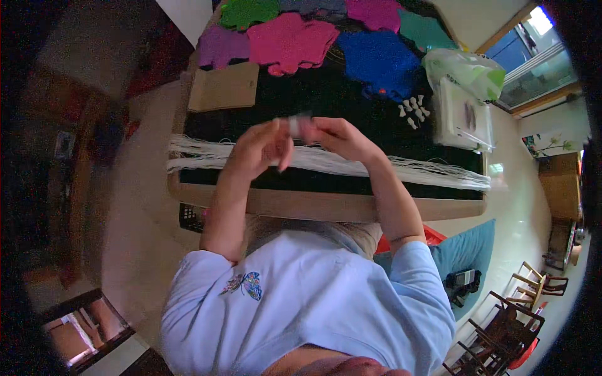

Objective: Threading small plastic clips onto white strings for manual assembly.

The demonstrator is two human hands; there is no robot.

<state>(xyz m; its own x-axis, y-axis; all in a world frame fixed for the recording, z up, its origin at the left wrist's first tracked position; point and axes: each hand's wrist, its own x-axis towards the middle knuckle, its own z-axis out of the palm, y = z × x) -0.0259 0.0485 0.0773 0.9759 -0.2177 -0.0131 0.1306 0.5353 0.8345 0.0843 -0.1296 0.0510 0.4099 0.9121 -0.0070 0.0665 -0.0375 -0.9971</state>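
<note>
Both my hands meet over the middle of the table, above a long bundle of white strings (pixel 426 172) that stretches from side to side near the front edge. My left hand (pixel 260 148) has its fingers bent and pinched at a small pale thing (pixel 297 127). From the other side my right hand (pixel 347 139) closes on the same thing with its fingertips. Motion smears it, so its kind cannot be told. Several white bone-shaped pieces (pixel 414 111) lie in a loose group to the right, apart from my hands.
Coloured cloth pieces lie along the far side, among them a pink one (pixel 291 44), a blue one (pixel 379 61) and a purple one (pixel 222 49). A flat brown cardboard piece (pixel 223 88) is at the left, clear plastic bags (pixel 464 116) at the right. Chairs (pixel 501 332) stand lower right.
</note>
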